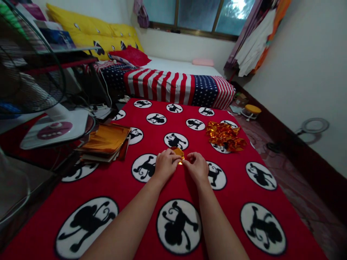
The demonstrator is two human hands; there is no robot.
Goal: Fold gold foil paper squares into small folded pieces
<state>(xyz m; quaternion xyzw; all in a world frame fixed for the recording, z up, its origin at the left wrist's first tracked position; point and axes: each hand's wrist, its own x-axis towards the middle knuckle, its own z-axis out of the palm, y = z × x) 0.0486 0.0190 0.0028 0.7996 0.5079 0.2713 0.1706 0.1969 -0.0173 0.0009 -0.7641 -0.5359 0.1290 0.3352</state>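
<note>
A small folded piece of gold foil paper (179, 153) lies between my hands in the middle of the red cloth. My left hand (166, 164) grips its left side, fingers curled over it. My right hand (197, 167) has its thumb and bent fingers at the near right corner of the paper, pinched closed there. To the left is a stack of gold foil sheets (105, 139) with paler backing showing at the edges. On the right sits a heap of folded gold foil pieces (225, 135).
The red cloth (130, 220) with monkey prints covers the surface under my hands. A white fan (54, 126) stands at the left beside a dark shelf. Behind is a bed with a striped and starred cover (168, 86). A yellow stool (252, 109) is on the floor at right.
</note>
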